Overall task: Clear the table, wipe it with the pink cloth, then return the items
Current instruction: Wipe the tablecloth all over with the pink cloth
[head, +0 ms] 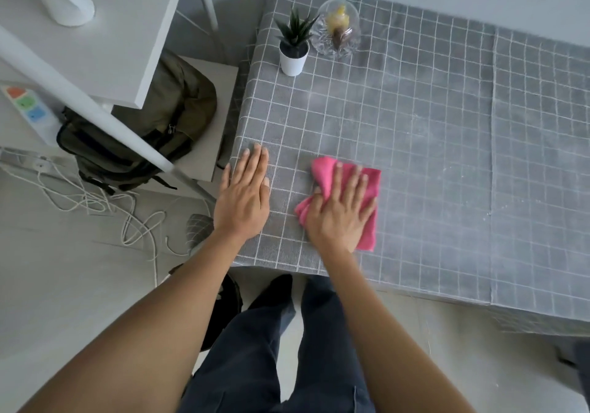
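My right hand [340,210], fingers spread flat, is pressing the cloth [367,186] onto the table [447,125] near its front-left corner to wipe, while my left hand [244,189] is lying flat beside it, probably steadying the tablecloth.

right hand [340,213] hides the pink cloth's [372,186] middle; glass dome's [339,28] contents blurred.

olive backpack [150,125] on low stand | power strip [28,109] far left | white cords [105,208] tangled on floor | white shelf [105,36] above
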Available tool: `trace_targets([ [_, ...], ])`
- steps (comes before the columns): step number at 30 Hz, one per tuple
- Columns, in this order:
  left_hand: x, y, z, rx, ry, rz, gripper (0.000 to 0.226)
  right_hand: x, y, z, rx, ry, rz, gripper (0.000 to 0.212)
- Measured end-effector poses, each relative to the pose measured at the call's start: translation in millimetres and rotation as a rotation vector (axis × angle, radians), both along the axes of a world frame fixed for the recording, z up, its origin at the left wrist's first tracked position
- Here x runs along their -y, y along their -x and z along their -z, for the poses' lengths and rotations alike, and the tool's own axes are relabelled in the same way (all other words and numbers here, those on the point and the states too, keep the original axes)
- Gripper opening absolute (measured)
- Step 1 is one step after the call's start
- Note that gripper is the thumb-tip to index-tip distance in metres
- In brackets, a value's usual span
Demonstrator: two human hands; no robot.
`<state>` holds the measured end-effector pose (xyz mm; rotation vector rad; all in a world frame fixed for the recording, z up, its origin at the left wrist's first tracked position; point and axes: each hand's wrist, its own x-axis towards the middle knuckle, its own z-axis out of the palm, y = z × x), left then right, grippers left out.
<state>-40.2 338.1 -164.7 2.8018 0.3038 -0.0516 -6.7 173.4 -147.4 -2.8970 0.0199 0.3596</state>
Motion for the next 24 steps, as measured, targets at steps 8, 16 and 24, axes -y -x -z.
trace_targets([
  [8, 0, -1, 1, -0.007, 0.014, 0.003, 0.054, 24, 18, 3, 0.028, -0.072, -0.304, 0.056],
  [16, -1, -1, 1, -0.013, 0.009, 0.013, 0.054, 94, 6, 1, 0.005, -0.008, 0.086, 0.057],
  [24, 14, 41, -1, -0.022, -0.051, 0.034, 0.056, 19, 35, -2, 0.013, -0.057, 0.046, 0.06],
])
